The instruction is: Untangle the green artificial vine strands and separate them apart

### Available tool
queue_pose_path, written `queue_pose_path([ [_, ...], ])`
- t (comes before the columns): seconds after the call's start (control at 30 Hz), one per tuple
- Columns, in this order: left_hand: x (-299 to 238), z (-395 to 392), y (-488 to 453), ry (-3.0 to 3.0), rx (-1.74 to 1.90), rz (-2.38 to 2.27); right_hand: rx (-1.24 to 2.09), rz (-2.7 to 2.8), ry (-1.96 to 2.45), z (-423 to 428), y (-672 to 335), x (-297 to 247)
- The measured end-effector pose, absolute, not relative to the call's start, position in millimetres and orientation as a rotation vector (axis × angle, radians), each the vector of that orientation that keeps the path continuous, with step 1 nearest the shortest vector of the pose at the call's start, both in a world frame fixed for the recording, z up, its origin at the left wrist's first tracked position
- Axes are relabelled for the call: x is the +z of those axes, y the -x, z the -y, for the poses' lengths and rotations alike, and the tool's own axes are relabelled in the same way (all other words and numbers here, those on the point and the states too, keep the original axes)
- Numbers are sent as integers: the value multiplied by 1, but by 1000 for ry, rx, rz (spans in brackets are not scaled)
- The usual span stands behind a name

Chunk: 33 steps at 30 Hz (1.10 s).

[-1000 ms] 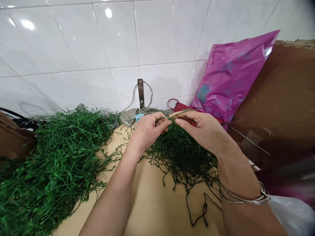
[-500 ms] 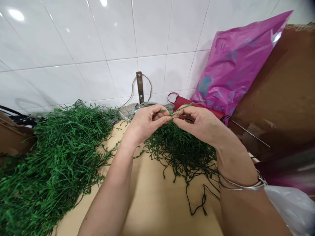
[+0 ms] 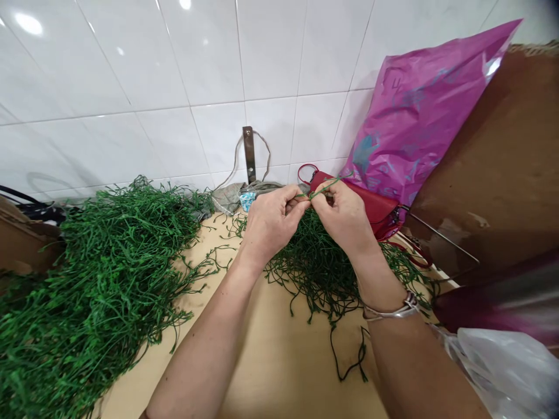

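Observation:
A thin green cord (image 3: 328, 185) runs between my hands, its loose end sticking up past the right fingers. My left hand (image 3: 276, 220) pinches it between thumb and fingertips. Close beside, almost touching, my right hand (image 3: 342, 210) grips the same cord with thumb and curled fingers. The exact point where the fingertips meet is partly hidden. Under both hands lies a heap of dark green knotted cords (image 3: 321, 265). A larger pile of brighter green cords (image 3: 105, 279) spreads over the left of the table.
The light wooden table (image 3: 271, 361) meets a white tiled wall (image 3: 271, 64). A red bag (image 3: 375, 209) and a pink plastic bag (image 3: 414, 110) stand at the back right, near a brown board (image 3: 506, 174). A clear plastic bag (image 3: 506, 366) lies lower right.
Both forearms have shifted: the left hand moved slightly right, and the right wrist swung inward to the left. The right fingers have curled in more on the cord, uncovering more of the red bag.

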State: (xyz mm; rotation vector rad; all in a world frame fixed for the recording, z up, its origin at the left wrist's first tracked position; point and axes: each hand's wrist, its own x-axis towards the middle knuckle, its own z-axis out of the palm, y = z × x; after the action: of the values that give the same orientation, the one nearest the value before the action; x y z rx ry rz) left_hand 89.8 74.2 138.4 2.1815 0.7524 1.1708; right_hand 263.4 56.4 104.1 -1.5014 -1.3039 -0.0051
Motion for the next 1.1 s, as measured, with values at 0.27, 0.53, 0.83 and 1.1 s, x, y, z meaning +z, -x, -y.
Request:
queue_pose_path([
  [0.27, 162, -73, -71, -1653, 1227, -637, 79, 1113, 1376, -46, -297, 117],
  [0.53, 143, -88, -80, -1481, 1214, -770, 599, 1129, 1045, -35, -251, 133],
  [0.83, 145, -98, -56, -1961, 1586, -1333, 584, 1021, 1085, -34, -256, 130],
  [1.1, 145, -78, -79, -2160, 1053, -736, 448, 1408, 1216, -24, -240, 135],
])
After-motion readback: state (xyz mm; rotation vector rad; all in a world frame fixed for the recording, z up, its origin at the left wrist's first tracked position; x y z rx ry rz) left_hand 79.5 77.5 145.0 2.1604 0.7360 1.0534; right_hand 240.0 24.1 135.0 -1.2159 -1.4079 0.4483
